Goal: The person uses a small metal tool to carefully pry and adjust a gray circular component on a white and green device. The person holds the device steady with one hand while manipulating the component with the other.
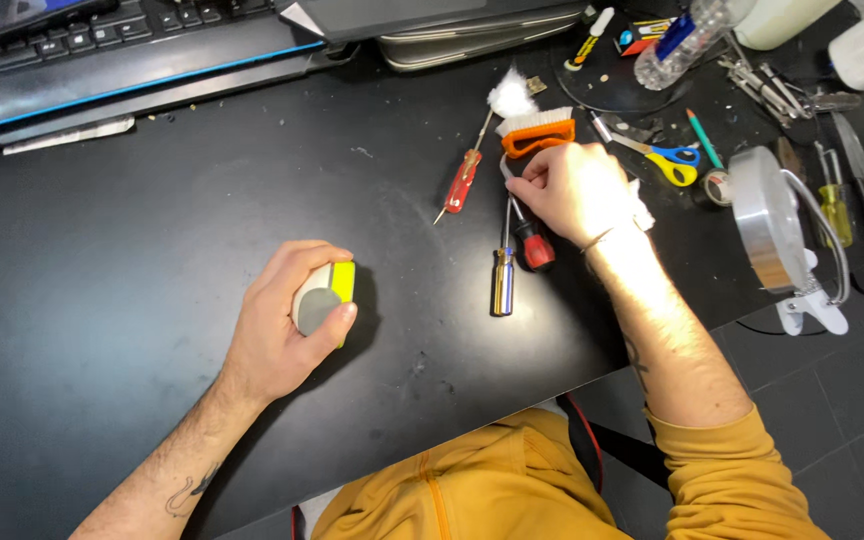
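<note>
Fingers of our left hand are clamped round a small grey and yellow-green gadget, thumb pressed on its grey face, holding it on the desk a little left of the middle, nearer the front edge. Our right hand lies further back and to the right, fingers curled shut over the shaft of a screwdriver with a red and black handle. Just beside that lies a metal-handled driver, and a red-handled one lies slanted to its left. An orange brush sits just behind our right hand.

We see the desk as matt black, smudged and speckled with crumbs. Its right back corner is crowded: blue and yellow scissors, a pencil, a shiny lamp head, a yellow-handled tool. A keyboard runs along the back left edge. Beyond the front edge we see dark floor tiles and our mustard sleeve.
</note>
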